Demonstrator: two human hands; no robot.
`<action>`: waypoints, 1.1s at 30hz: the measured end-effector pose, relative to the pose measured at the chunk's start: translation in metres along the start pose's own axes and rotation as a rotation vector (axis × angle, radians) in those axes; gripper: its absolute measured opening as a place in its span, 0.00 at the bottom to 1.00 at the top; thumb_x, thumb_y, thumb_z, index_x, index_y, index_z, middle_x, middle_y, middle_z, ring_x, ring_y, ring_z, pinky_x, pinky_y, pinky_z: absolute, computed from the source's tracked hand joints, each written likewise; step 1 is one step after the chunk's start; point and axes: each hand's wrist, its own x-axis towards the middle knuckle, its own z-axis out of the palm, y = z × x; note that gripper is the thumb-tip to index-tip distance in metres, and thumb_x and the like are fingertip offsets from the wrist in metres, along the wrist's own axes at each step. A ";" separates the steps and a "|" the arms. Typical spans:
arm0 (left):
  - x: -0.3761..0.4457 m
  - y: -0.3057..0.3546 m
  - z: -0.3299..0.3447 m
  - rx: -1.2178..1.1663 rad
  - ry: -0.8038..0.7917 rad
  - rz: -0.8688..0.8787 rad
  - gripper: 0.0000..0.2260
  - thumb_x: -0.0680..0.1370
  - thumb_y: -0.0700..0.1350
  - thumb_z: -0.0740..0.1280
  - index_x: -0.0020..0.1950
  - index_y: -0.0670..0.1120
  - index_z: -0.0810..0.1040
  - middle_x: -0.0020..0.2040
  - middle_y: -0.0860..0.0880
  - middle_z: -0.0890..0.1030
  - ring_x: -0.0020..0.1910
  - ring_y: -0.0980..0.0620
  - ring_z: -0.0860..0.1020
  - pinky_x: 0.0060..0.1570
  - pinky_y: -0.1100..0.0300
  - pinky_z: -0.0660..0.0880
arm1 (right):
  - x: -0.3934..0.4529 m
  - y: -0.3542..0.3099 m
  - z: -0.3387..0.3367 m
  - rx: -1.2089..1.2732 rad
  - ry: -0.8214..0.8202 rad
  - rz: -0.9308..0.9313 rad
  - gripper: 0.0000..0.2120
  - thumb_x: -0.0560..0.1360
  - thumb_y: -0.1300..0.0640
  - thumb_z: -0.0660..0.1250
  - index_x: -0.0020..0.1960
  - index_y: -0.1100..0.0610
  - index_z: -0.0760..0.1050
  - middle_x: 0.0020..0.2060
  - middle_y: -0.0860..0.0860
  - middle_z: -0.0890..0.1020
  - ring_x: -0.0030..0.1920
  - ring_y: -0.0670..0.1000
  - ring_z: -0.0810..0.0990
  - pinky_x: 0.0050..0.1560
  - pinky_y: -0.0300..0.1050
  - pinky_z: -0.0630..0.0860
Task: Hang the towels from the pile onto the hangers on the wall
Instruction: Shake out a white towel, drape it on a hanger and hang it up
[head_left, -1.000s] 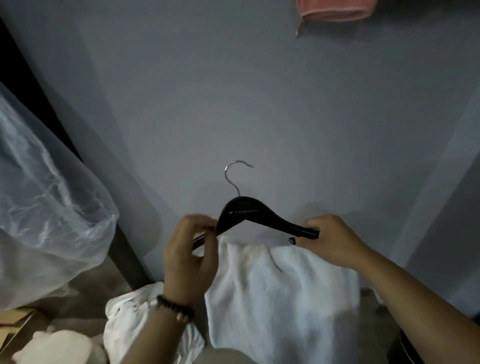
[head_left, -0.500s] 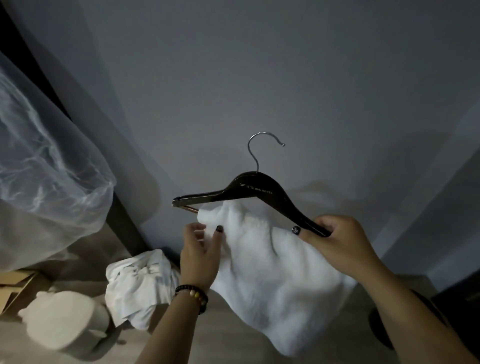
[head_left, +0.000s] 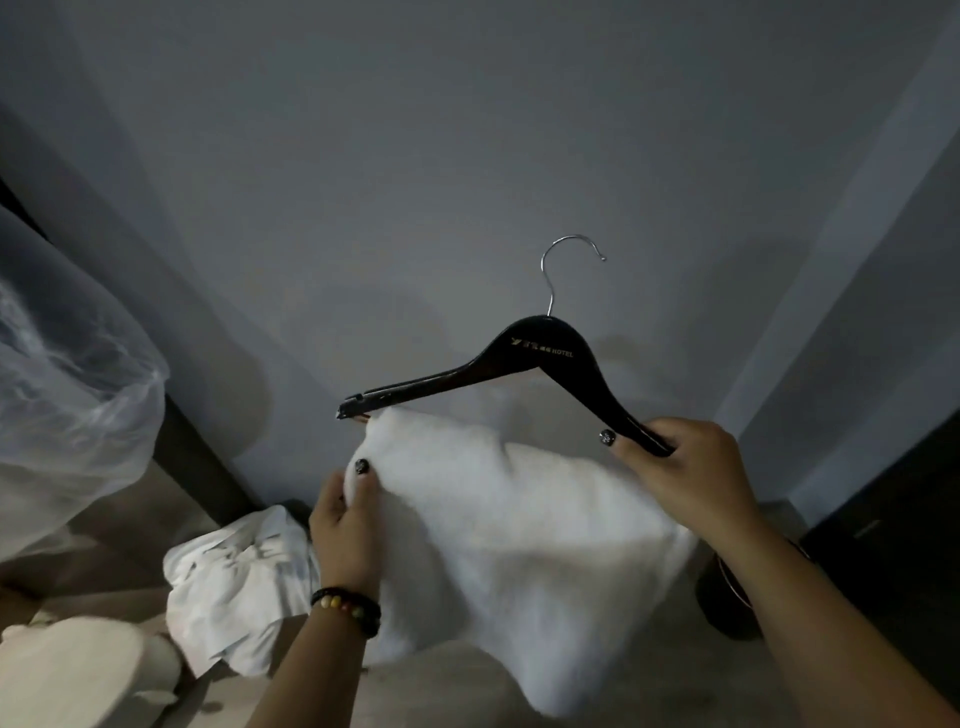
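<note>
A: Which step are we on?

B: Dressing the hanger. Our right hand (head_left: 691, 478) has its fingers curled round the low right arm of the black hotel hanger (head_left: 550, 358), which tilts with its chrome hook (head_left: 563, 265) up near 12 o'clock. Our left hand (head_left: 345, 525) pinches the top corner of the white towel (head_left: 519, 530) just under the hanger's left tip, at about 9 o'clock from the hanger's middle.

A: And next?

B: We judge the towel needs evening out over the lower bar, then the hook must go up to the wall (head_left: 467, 156). More crumpled white cloth (head_left: 234, 587) waits at 8 o'clock, beside a clear plastic bag (head_left: 67, 389).

A: Anything different from half a second ago?

B: Little. The grips match; the hanger and towel have drifted rightward in view, and the left thumb sits higher on the corner.
</note>
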 end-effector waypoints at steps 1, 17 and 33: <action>0.002 -0.001 -0.005 -0.032 -0.006 -0.049 0.09 0.79 0.49 0.65 0.40 0.48 0.76 0.37 0.45 0.74 0.39 0.48 0.71 0.39 0.55 0.69 | -0.002 -0.003 0.000 0.028 -0.007 -0.013 0.24 0.70 0.45 0.73 0.27 0.59 0.67 0.19 0.48 0.64 0.23 0.48 0.64 0.27 0.42 0.60; 0.027 0.082 0.006 0.145 -0.427 -0.114 0.17 0.79 0.54 0.66 0.38 0.43 0.79 0.30 0.46 0.75 0.27 0.49 0.73 0.30 0.58 0.72 | 0.013 -0.046 -0.022 -0.131 -0.060 -0.186 0.19 0.71 0.45 0.70 0.30 0.56 0.70 0.22 0.48 0.71 0.25 0.52 0.72 0.27 0.44 0.66; 0.006 0.070 0.010 -0.464 -0.581 -0.595 0.24 0.80 0.55 0.57 0.48 0.39 0.85 0.51 0.37 0.82 0.50 0.38 0.80 0.56 0.45 0.72 | 0.022 -0.064 -0.013 0.089 -0.094 -0.165 0.24 0.71 0.38 0.68 0.26 0.50 0.63 0.20 0.43 0.65 0.23 0.46 0.65 0.29 0.44 0.62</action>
